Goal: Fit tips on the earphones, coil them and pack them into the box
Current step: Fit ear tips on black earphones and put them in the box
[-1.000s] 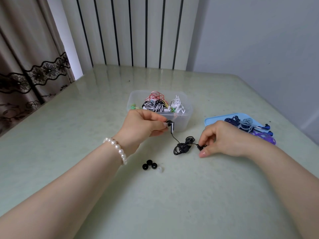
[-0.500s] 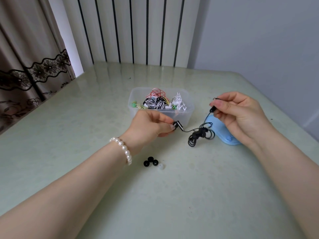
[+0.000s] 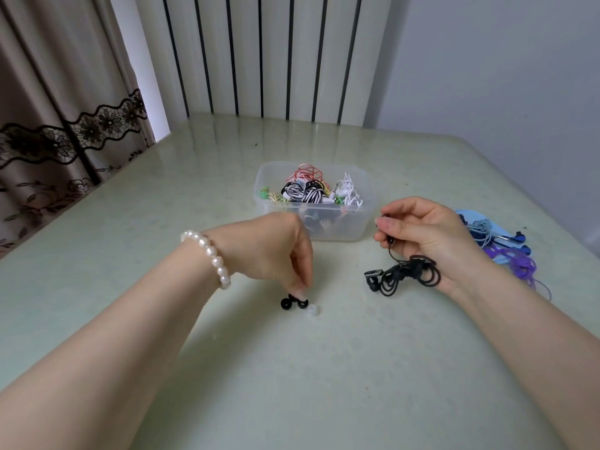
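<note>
My right hand pinches one earbud of the black earphones, whose tangled cord and second earbud hang below it just above the table. My left hand reaches down with fingertips on the small black ear tips lying on the table; whether it pinches one I cannot tell. A translucent white tip lies just right of them. The clear plastic box behind both hands holds several coiled earphones in mixed colours.
A light blue lid at the right carries blue and purple earphones, partly behind my right hand. The pale green table ends near the wall at the right and curtains at the left.
My left hand let go of the earbud and dropped to the black tips near the table's middle. My right hand lowered slightly, still holding the other earbud with the cord dangling.
</note>
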The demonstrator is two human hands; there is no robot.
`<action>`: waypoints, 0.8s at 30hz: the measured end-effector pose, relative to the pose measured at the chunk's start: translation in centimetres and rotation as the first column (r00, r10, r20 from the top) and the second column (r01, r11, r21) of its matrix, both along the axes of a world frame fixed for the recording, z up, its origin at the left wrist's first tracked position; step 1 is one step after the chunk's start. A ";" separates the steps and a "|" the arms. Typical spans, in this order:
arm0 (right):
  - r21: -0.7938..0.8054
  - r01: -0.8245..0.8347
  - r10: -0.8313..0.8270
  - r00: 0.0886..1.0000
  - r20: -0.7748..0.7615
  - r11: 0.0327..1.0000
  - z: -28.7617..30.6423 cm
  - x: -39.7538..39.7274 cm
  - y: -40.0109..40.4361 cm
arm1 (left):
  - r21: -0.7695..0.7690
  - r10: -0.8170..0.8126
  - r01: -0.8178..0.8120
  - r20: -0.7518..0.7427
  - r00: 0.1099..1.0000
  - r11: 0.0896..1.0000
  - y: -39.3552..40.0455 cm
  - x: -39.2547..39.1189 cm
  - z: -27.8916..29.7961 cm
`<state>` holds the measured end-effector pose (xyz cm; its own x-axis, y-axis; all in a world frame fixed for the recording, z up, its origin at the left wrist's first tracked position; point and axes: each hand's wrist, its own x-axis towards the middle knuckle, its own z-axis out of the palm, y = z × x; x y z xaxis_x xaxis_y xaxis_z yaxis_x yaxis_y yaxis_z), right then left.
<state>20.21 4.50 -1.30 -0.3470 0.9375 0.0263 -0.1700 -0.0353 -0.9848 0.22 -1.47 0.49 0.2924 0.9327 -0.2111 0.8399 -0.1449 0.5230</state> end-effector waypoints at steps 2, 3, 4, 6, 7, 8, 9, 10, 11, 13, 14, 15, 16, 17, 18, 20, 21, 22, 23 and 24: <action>0.002 -0.018 0.018 0.999 0.031 1.000 0.0 -0.2 -0.2 | -0.034 -0.037 0.034 -0.081 0.996 0.999 0.0 0.4 -0.2; -0.005 -0.032 0.032 0.999 0.040 0.999 0.0 -0.2 -0.3 | -0.041 -0.043 0.040 -0.098 0.994 0.998 0.0 0.5 -0.3; -0.015 -0.045 0.046 0.998 0.050 0.999 0.0 -0.3 -0.3 | -0.042 -0.045 0.041 -0.104 0.994 0.998 0.1 0.5 -0.5; -0.030 -0.070 0.072 0.995 0.069 0.997 0.0 -0.2 -0.3 | -0.046 -0.047 0.043 -0.090 0.995 0.998 0.2 0.4 -0.6; -0.033 -0.078 0.080 0.994 0.073 0.996 -0.1 -0.2 -0.3 | -0.057 -0.054 0.050 -0.076 0.996 0.997 0.1 0.4 -0.6; -0.038 -0.083 0.085 0.994 0.070 0.996 -0.1 -0.1 -0.3 | -0.071 -0.062 0.057 -0.063 0.996 0.996 0.1 0.3 -0.6; -0.043 -0.087 0.089 0.994 0.063 0.995 -0.1 -0.1 -0.2 | -0.085 -0.068 0.064 -0.054 0.996 0.994 0.0 0.3 -0.6; -0.050 -0.092 0.095 0.994 0.053 0.994 -0.2 0.0 -0.1 | -0.093 -0.070 0.066 -0.042 0.997 0.994 0.0 0.3 -0.5; -0.057 -0.100 0.103 0.994 0.046 0.993 -0.2 0.0 -0.1 | -0.091 -0.067 0.064 -0.030 0.997 0.994 0.0 0.3 -0.5; -0.065 -0.114 0.117 0.992 0.046 0.991 -0.1 0.1 0.0 | -0.063 -0.055 0.056 0.017 0.998 0.996 0.0 0.1 -0.4; -0.065 -0.115 0.119 0.992 0.050 0.991 -0.1 0.1 0.0 | -0.045 -0.043 0.046 0.058 0.997 0.998 0.0 -0.1 -0.4; -0.062 -0.116 0.119 0.991 0.054 0.991 0.0 0.2 0.0 | -0.030 -0.023 0.027 0.113 0.993 0.999 0.1 -0.3 -0.3; -0.062 -0.117 0.120 0.991 0.055 0.991 0.0 0.2 0.0 | -0.020 0.009 -0.006 0.182 0.983 1.000 0.1 -0.4 -0.3; -0.064 -0.116 0.119 0.992 0.050 0.991 0.0 0.2 0.0 | -0.010 0.051 -0.051 0.270 0.962 0.999 0.2 -0.5 -0.3; -0.065 -0.117 0.120 0.992 0.042 0.991 0.1 0.2 -0.1 | -0.004 0.101 -0.107 0.377 0.921 0.994 0.3 -0.3 -0.3; -0.062 -0.118 0.120 0.992 0.025 0.991 0.1 0.1 -0.1 | -0.040 0.214 -0.243 0.623 0.753 0.969 0.5 0.4 -0.4; -0.059 -0.117 0.119 0.993 0.015 0.991 0.2 0.1 -0.2 | -0.091 0.273 -0.306 0.727 0.630 0.948 0.6 0.9 -0.6; -0.057 -0.116 0.117 0.993 0.009 0.992 0.2 0.1 -0.2 | -0.153 0.327 -0.355 0.797 0.507 0.922 0.8 1.4 -0.8; -0.057 -0.114 0.115 0.993 0.004 0.992 0.2 0.0 -0.3 | -0.215 0.372 -0.384 0.839 0.398 0.898 0.8 1.9 -1.0; -0.058 -0.112 0.112 0.994 -0.001 0.992 0.3 0.0 -0.3 | -0.271 0.404 -0.394 0.861 0.309 0.879 0.9 2.4 -1.2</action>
